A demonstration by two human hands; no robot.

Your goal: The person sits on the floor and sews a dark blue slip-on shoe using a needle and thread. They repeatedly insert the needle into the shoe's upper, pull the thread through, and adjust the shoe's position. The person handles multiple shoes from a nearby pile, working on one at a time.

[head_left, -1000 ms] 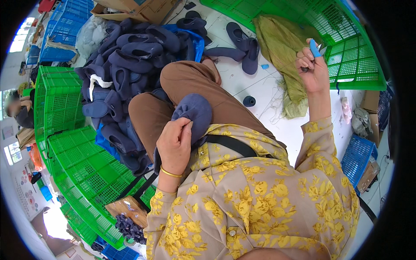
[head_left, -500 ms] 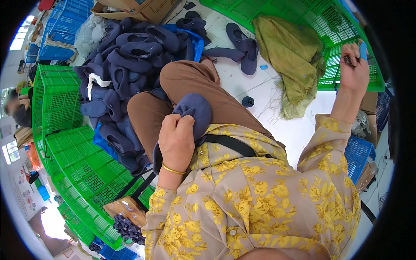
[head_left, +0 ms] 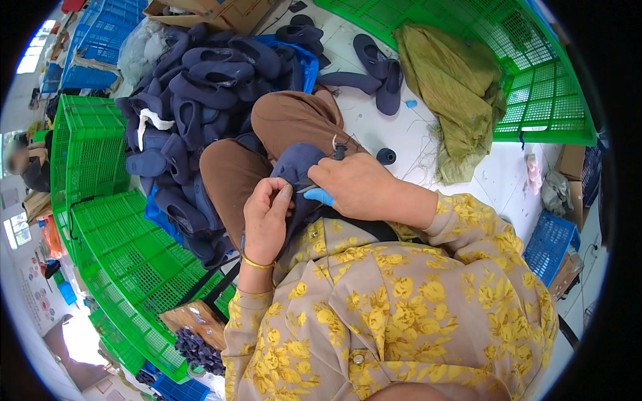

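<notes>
On my lap lies a navy fabric shoe piece [head_left: 294,168], resting against my brown trouser legs [head_left: 294,120]. My left hand [head_left: 265,219] pinches its near edge between thumb and fingers. My right hand [head_left: 356,186] lies across the piece and grips a small cutter with a blue handle [head_left: 319,196], its tip against the fabric. A gold bangle sits on my left wrist.
A large heap of navy shoe pieces [head_left: 194,87] lies beyond my knees. Green plastic crates [head_left: 114,254] stand at my left and another [head_left: 535,87] at upper right, with an olive cloth [head_left: 455,87] draped over it. A dark thread spool [head_left: 386,156] sits on the white floor. A person [head_left: 30,167] sits at far left.
My right hand came down from the green crate at the upper right with the blue-handled cutter and now rests on the navy piece. My left hand stayed on the piece.
</notes>
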